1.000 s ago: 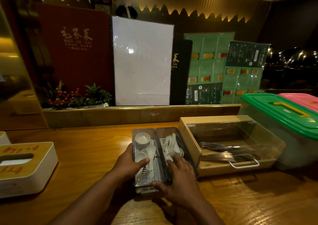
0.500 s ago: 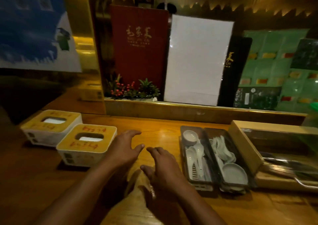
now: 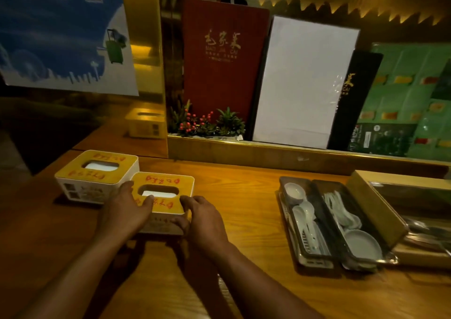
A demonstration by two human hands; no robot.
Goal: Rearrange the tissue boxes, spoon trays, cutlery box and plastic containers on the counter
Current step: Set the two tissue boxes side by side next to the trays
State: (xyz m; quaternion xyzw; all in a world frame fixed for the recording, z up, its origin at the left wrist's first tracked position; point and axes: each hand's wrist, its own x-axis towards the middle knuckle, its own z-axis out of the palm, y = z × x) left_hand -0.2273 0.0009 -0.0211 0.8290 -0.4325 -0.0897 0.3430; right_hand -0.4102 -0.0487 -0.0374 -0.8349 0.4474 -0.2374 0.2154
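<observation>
Gripping the nearer tissue box [image 3: 163,197] from both sides, the two hands sit low at the middle-left of the wooden counter [image 3: 244,221].

Left hand [image 3: 124,211]: curled over the box's left edge, fingers lying on its yellow top beside the oval slot, closed on the box.

Right hand [image 3: 203,217]: wrapped around the box's near right corner, thumb on the front face, fingers at the top edge, closed on the box.

Nearer tissue box: white body, yellow lid with red lettering, white tissue showing in the slot; resting on the counter.

Second tissue box [image 3: 97,172]: same make, just behind and to the left of the first, the two touching or very nearly so; which, cannot be told.

Spoon trays, pair, side by side on the right of the counter, well apart from the tissue boxes. Left spoon tray [image 3: 306,223]: small white bowl at the far end, white soup spoons below. Right spoon tray [image 3: 346,223]: white spoons and a shallow white dish at the near end.

Cutlery box [image 3: 375,211]: wooden, clear lid, just beside the right tray at the frame's right edge; metal cutlery dimly visible inside.

Backdrop, on the ledge: red menu [image 3: 224,57], white board [image 3: 305,79], small plant with red berries [image 3: 205,123].
</observation>
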